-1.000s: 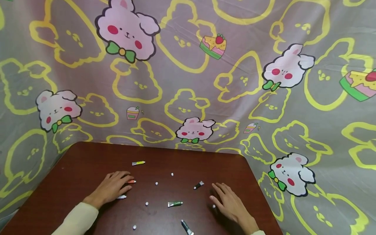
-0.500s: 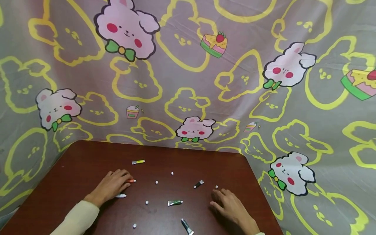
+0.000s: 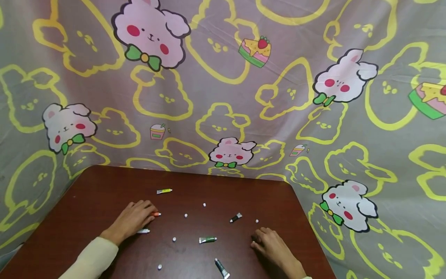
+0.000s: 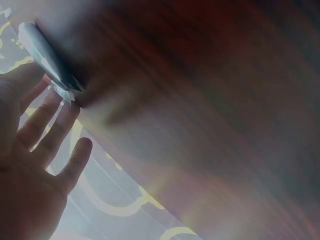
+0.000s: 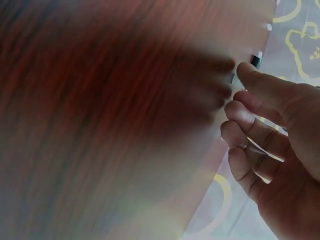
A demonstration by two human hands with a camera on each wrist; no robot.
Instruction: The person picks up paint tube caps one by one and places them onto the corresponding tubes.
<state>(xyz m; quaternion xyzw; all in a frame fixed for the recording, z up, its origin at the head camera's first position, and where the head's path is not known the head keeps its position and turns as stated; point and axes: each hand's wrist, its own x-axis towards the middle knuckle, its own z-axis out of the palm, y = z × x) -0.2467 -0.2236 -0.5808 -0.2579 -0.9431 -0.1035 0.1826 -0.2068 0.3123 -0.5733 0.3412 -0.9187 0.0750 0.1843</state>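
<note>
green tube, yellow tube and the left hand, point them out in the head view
green tube (image 3: 208, 240), head view, middle of its body
yellow tube (image 3: 164, 191), head view, middle of its body
left hand (image 3: 132, 219), head view, back of the hand

Paint tubes, small, lying on the counter (image 3: 104, 186): six counted.
- yellow-tipped tube (image 3: 164, 191), toward the far edge: one.
- orange-tipped tube (image 3: 156, 214), partly under a hand: one.
- white tube (image 3: 143, 231), partly under the same hand: one.
- black tube with silver end (image 3: 235, 218), mid-counter: one.
- green tube (image 3: 207, 240), mid-counter: one.
- dark tube with silver end (image 3: 221, 268), at the near edge: one.

Loose white caps on the counter: six counted, at (image 3: 204, 204), (image 3: 186, 215), (image 3: 257, 221), (image 3: 174, 240), (image 3: 160, 267) and one at the fingertips (image 3: 253, 243).

Hands resting on the counter: two, the left hand (image 3: 131, 219) and the right hand (image 3: 273, 245).

Printed fabric backdrop (image 3: 223, 77) behind the counter: one.
</note>
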